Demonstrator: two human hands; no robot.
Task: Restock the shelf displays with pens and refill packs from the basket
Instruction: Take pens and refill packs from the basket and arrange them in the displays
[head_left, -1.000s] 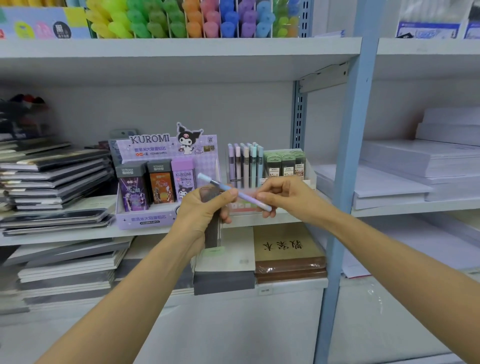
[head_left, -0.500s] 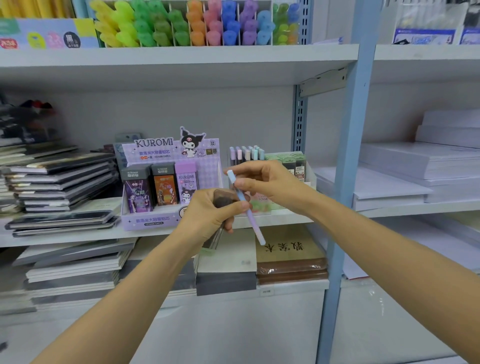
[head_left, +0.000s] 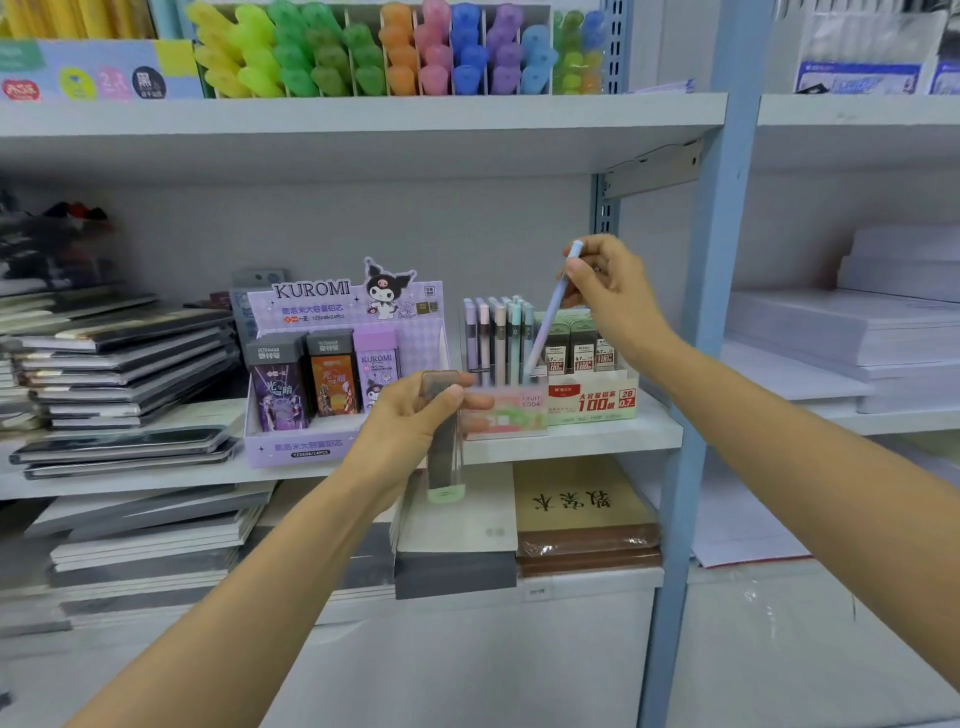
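On a stationery shelf (head_left: 597, 440), a pastel pen (head_left: 551, 318) tilts tip-down into the clear pen display (head_left: 519, 415), pinched near its cap by the right hand (head_left: 610, 296). Light, stiff and smooth, it likely handles best held high on the barrel. The left hand (head_left: 410, 421) grips 1 slim refill pack (head_left: 445, 452) just before the shelf edge.

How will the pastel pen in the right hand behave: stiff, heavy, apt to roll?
Probably stiff: the pen looks straight though the right hand pinches only its upper end. Likely light, since a pinch alone carries it. Its slim barrel looks round, so it may roll if laid on the shelf.
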